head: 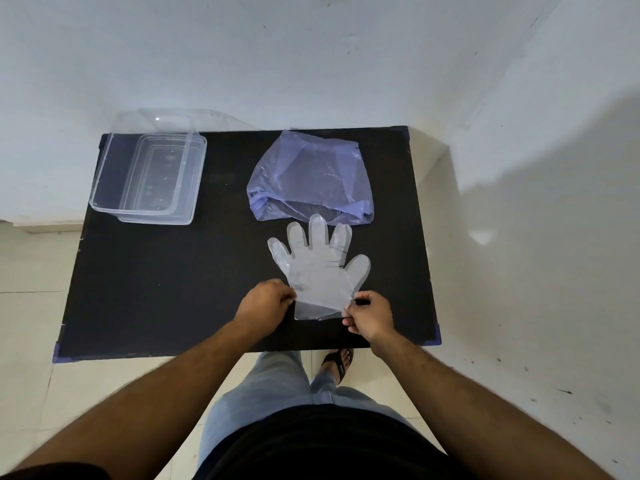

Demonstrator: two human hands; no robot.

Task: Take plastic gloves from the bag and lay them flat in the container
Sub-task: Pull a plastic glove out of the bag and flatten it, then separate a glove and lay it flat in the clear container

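A clear plastic glove [317, 268] lies spread on the black table, fingers pointing away toward the bag. My left hand [265, 301] pinches the left edge of its cuff and my right hand [369, 315] pinches the right edge. A translucent purple bag [311, 178] lies just beyond the glove's fingertips, its opening facing me. The clear plastic container [147, 178] stands at the table's far left corner with nothing visible inside.
The black table [166, 289] stands against a white wall. A clear lid or second tub [166, 116] leans behind the container. Below the near edge are my legs and a sandalled foot [337, 362] on pale floor tiles.
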